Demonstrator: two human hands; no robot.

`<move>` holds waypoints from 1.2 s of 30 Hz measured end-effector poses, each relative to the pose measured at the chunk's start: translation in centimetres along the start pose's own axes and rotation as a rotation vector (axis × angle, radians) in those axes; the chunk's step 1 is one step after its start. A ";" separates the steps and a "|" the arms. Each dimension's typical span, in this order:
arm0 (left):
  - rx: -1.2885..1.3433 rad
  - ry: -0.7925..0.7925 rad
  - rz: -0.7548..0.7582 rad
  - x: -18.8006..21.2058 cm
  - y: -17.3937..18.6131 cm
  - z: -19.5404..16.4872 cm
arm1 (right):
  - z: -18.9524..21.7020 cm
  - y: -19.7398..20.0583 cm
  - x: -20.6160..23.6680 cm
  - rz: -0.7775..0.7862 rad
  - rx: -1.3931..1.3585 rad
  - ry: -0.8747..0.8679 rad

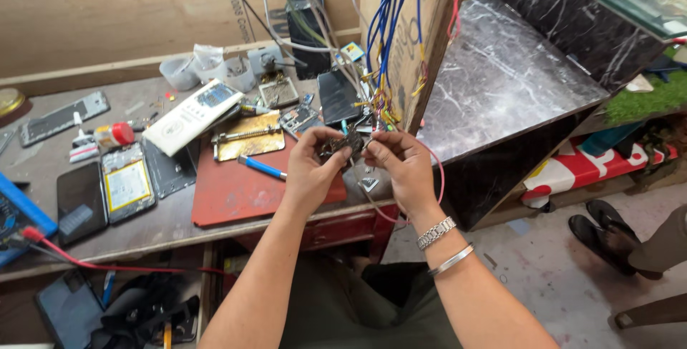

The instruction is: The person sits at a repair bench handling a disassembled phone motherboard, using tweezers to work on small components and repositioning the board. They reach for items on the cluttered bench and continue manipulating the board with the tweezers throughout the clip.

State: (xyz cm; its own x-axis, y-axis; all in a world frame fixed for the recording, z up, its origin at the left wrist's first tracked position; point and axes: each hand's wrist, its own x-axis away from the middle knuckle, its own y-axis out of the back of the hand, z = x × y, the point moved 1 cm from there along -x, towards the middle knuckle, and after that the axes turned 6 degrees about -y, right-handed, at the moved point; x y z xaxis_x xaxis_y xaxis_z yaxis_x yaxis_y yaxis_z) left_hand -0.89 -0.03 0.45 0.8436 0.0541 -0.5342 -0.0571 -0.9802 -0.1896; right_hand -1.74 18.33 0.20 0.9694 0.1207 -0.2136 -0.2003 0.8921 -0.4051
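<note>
My left hand (pixel 309 170) and my right hand (pixel 401 166) together pinch a small dark circuit board (pixel 342 146), held above the right end of a red work mat (pixel 236 191). Fingertips of both hands close on its edges. My right wrist wears a metal watch band (pixel 436 233) and a thin bangle (pixel 451 259). A pink wire (pixel 439 177) loops beside my right hand.
On the bench lie an opened phone with its battery showing (pixel 127 181), a dark phone (pixel 80 202), a white box (pixel 193 116), a gold plate (pixel 250 136), a blue-handled tool (pixel 262 168) and coloured wires (pixel 390 34). A dark marble shelf (pixel 501 77) stands at right; someone's sandalled feet (pixel 608 227) are on the floor.
</note>
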 end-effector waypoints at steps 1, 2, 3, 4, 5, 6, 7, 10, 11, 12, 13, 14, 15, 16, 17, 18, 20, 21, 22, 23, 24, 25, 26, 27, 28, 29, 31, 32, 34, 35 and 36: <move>-0.006 0.002 -0.002 -0.5 -3.4 2.6 | 0.3 4.3 -1.0 0.009 -0.004 -0.005; -0.013 0.003 -0.004 -0.3 -5.0 3.5 | 0.5 6.3 -1.0 0.019 -0.009 -0.009; -0.012 -0.005 -0.003 0.9 -5.4 2.0 | 1.3 6.0 0.6 0.020 -0.012 -0.003; -0.013 -0.014 -0.002 2.1 -5.1 -0.3 | 2.3 4.5 2.3 0.020 -0.016 0.006; -0.014 -0.023 0.002 3.0 -4.6 -2.6 | 3.1 2.9 3.7 0.020 -0.020 0.015; -0.008 -0.021 0.004 3.5 -4.5 -4.1 | 3.9 2.1 4.5 0.021 -0.016 0.023; -0.001 -0.019 0.007 3.9 -4.3 -5.5 | 4.6 1.2 5.1 0.022 -0.012 0.032; 0.005 -0.005 0.008 3.7 -3.7 -8.0 | 5.8 -0.8 5.4 0.023 -0.020 0.027; 0.003 0.001 0.005 3.3 -3.6 -8.9 | 6.5 -1.4 5.2 0.026 -0.026 0.019; 0.007 0.001 0.005 3.5 -3.4 -9.3 | 6.7 -1.8 5.5 0.026 -0.020 0.011; 0.010 0.000 0.005 3.7 -3.3 -9.9 | 7.0 -2.2 5.9 0.027 -0.015 0.003; 0.013 -0.001 0.006 4.1 -3.2 -10.5 | 7.2 -2.7 6.4 0.028 -0.009 -0.004; 0.008 0.000 0.003 4.3 -3.1 -10.8 | 7.4 -3.0 6.7 0.032 -0.009 -0.003; 0.006 0.002 0.004 4.4 -3.1 -10.9 | 7.5 -3.1 6.9 0.033 -0.008 0.000; 0.003 0.004 0.004 5.5 -3.4 -11.7 | 7.9 -3.4 8.2 0.034 -0.007 0.001; 0.006 0.004 0.005 6.7 -3.7 -12.7 | 8.4 -3.7 9.7 0.035 -0.007 -0.002; 0.011 0.001 0.007 7.9 -4.5 -13.5 | 9.2 -3.4 11.2 0.038 -0.005 -0.007; 0.017 0.007 0.006 8.3 -5.1 -13.6 | 9.5 -3.0 11.7 0.041 -0.007 -0.010; 0.024 0.013 0.004 9.1 -5.5 -14.1 | 10.0 -3.0 12.7 0.044 -0.009 -0.013; 0.030 0.019 0.003 10.1 -6.0 -14.8 | 10.5 -2.8 13.9 0.047 -0.012 -0.016; 0.034 0.020 0.002 10.5 -6.1 -15.1 | 10.6 -2.8 14.4 0.050 -0.006 -0.017; 0.037 0.022 0.002 10.8 -6.0 -15.2 | 10.6 -3.0 14.7 0.053 -0.001 -0.017; 0.040 0.023 0.000 11.1 -6.1 -15.7 | 10.9 -3.2 15.2 0.058 0.005 -0.018; 0.042 0.021 -0.002 11.1 -6.1 -16.0 | 11.0 -3.3 15.2 0.059 0.007 -0.022; 0.044 0.019 -0.003 10.9 -6.0 -16.1 | 11.1 -3.5 15.0 0.059 0.010 -0.026; 0.049 0.019 -0.002 11.2 -6.2 -16.2 | 11.2 -3.5 15.3 0.056 0.014 -0.031; 0.049 0.017 -0.002 11.6 -6.4 -16.5 | 11.5 -3.5 15.8 0.055 0.016 -0.033; 0.047 0.017 -0.002 12.5 -6.3 -17.2 | 11.6 -3.9 16.8 0.056 0.016 -0.035; 0.049 0.026 -0.003 13.1 -5.9 -17.7 | 11.5 -4.4 17.6 0.050 0.026 -0.037; 0.048 0.028 -0.004 12.9 -5.8 -17.9 | 11.6 -4.6 17.4 0.049 0.031 -0.036; 0.036 0.026 -0.003 12.6 -5.7 -18.1 | 11.7 -4.8 17.2 0.053 0.028 -0.036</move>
State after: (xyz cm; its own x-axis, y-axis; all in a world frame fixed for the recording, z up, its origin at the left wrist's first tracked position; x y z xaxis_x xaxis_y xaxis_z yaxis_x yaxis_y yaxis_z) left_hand 19.74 2.75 9.64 0.8574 0.0521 -0.5121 -0.0731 -0.9724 -0.2214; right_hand 17.52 21.18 8.88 0.9622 0.1831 -0.2017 -0.2478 0.8958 -0.3690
